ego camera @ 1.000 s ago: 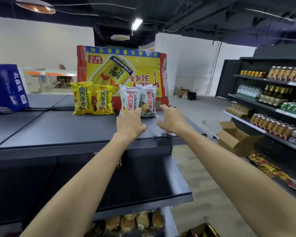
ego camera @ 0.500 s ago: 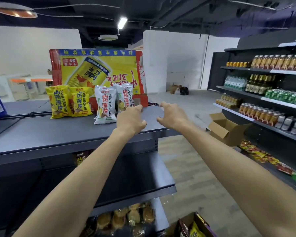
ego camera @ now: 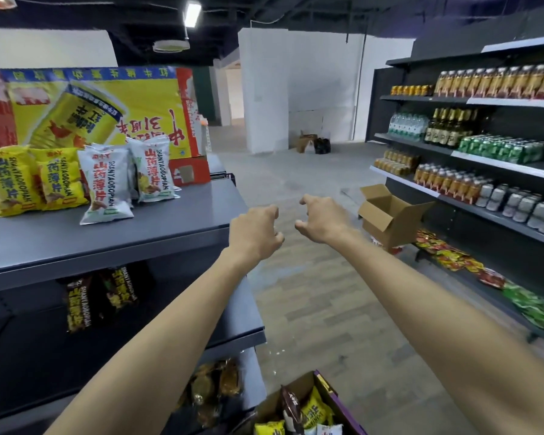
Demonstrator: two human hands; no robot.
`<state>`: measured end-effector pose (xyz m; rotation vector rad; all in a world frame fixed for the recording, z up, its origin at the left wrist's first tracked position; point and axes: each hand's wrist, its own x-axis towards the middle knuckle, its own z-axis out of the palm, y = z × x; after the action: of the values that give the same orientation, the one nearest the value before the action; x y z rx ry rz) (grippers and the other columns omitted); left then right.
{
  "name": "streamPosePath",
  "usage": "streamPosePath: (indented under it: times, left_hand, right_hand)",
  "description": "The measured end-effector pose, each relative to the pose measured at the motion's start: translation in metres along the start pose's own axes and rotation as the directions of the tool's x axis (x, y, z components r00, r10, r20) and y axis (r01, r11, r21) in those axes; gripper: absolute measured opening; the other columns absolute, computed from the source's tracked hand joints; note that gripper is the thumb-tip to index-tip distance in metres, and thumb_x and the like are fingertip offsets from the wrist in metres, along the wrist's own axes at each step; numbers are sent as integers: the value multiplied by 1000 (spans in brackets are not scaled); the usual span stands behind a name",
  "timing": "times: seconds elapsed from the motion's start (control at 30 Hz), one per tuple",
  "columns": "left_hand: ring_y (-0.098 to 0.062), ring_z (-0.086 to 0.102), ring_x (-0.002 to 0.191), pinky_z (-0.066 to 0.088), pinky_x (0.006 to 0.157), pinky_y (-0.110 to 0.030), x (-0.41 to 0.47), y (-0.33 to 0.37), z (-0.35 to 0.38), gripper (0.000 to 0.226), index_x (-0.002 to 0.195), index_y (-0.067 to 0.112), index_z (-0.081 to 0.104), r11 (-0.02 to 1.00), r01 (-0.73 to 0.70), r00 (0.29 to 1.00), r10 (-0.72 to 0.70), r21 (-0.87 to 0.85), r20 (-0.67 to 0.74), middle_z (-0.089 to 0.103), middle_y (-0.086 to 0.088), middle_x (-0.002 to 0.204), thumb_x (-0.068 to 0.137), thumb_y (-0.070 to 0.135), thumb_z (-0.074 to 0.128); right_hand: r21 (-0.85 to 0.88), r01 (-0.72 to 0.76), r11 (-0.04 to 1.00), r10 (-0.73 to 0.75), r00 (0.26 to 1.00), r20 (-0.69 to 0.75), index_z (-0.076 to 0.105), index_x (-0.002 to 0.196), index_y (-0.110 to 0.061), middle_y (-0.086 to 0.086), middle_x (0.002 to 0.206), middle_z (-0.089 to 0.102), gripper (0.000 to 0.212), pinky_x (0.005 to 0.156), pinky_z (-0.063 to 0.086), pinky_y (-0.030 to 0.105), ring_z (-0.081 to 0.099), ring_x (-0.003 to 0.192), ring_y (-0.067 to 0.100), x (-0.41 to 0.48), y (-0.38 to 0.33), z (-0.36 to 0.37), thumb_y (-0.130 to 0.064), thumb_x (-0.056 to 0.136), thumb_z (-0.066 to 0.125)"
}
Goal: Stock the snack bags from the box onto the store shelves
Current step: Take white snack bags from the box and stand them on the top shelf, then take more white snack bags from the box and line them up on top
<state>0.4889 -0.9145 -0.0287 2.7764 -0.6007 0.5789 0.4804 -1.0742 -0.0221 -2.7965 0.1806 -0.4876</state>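
Two white snack bags (ego camera: pixel 106 185) and two yellow snack bags (ego camera: pixel 11 180) stand upright on the dark top shelf (ego camera: pixel 117 243) at the left. Both my hands hang in the air past the shelf's right end, empty, with loosely curled fingers: my left hand (ego camera: pixel 255 233) and my right hand (ego camera: pixel 322 219). At the bottom edge stands an open box (ego camera: pixel 299 409) holding several snack bags. Dark brown snack bags (ego camera: pixel 98 296) stand on the shelf below, and more bags (ego camera: pixel 214 384) lie on the lowest shelf.
A big yellow drinks carton (ego camera: pixel 101 114) stands behind the bags. Across the aisle, shelving (ego camera: pixel 484 171) holds bottles and cans, with snack packs (ego camera: pixel 453 255) low down. An open empty cardboard box (ego camera: pixel 390 215) sits on the floor beside it.
Both hands have drawn back from the white bags and moved right, off the shelf's end. My view has swung right and down, bringing the box of bags into sight.
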Motion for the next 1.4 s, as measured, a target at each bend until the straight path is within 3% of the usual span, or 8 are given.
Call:
streamPosePath:
  times: [0.4, 0.63, 0.73, 0.87, 1.03, 1.17, 1.27, 1.4]
  left_hand:
    - [-29, 61, 93, 50, 75, -37, -30, 0, 100, 34, 115, 20, 55, 1000, 16, 969, -12, -12, 247, 65, -1, 100, 83, 32, 59]
    - [-30, 62, 99, 45, 71, -34, -92, -18, 194, 35, 114, 22, 57, 997, 36, 912, -5, -69, 409, 66, -2, 104, 82, 35, 59]
    - [-30, 62, 101, 48, 76, -36, -133, -27, 238, 32, 110, 22, 58, 993, 57, 861, 3, -101, 508, 67, -2, 104, 80, 35, 60]
    - [-33, 62, 97, 43, 67, -34, -198, -39, 294, 25, 104, 22, 58, 991, 88, 786, -10, -96, 618, 67, -5, 101, 82, 33, 57]
    - [-32, 61, 105, 48, 78, -38, -277, -58, 359, 34, 114, 22, 55, 979, 195, 618, -81, -53, 782, 65, -5, 110, 84, 35, 61]
    - [-34, 60, 106, 48, 77, -38, -321, -66, 401, 42, 119, 20, 50, 946, 324, 543, -177, -11, 821, 64, -5, 115, 86, 42, 64]
    - [-33, 58, 107, 48, 77, -38, -335, -65, 423, 51, 131, 21, 42, 938, 347, 554, -216, 13, 804, 56, -8, 119, 88, 40, 61]
    - [-32, 45, 117, 48, 82, -40, -336, -63, 444, 69, 145, 28, 34, 927, 374, 606, -249, 5, 756, 39, -11, 130, 84, 34, 66]
  right_hand:
    - [6, -97, 995, 94, 979, 178, 52, 133, -22, 6, 117, 65, 51, 86, 50, 37, 61, 107, 29, -27, 50, 85, -38, 87, 63]
    - [-5, -209, 978, 196, 910, 366, 55, 129, -20, 9, 115, 66, 51, 90, 50, 39, 61, 109, 31, -78, 78, 186, -38, 83, 65]
    - [-34, -270, 962, 255, 853, 456, 57, 125, -18, 12, 114, 67, 48, 88, 51, 38, 61, 108, 33, -118, 96, 236, -35, 81, 65]
    - [-93, -336, 937, 325, 748, 579, 57, 120, -16, 15, 113, 65, 42, 81, 49, 37, 61, 105, 35, -178, 116, 299, -31, 81, 64]
    - [-145, -399, 905, 382, 617, 688, 51, 104, -14, 15, 111, 63, 30, 73, 44, 37, 60, 104, 39, -246, 135, 368, -30, 82, 64]
    - [-180, -467, 866, 445, 553, 704, 53, 116, -14, 14, 116, 61, 38, 77, 48, 38, 60, 105, 38, -286, 145, 416, -30, 83, 63]
    - [-198, -522, 830, 503, 545, 671, 52, 120, -10, 17, 118, 56, 39, 84, 47, 39, 58, 108, 38, -304, 150, 445, -25, 85, 60]
    - [-225, -583, 781, 571, 521, 634, 26, 148, -7, 20, 137, 40, 74, 98, 42, 40, 49, 121, 40, -310, 154, 479, -20, 85, 64]
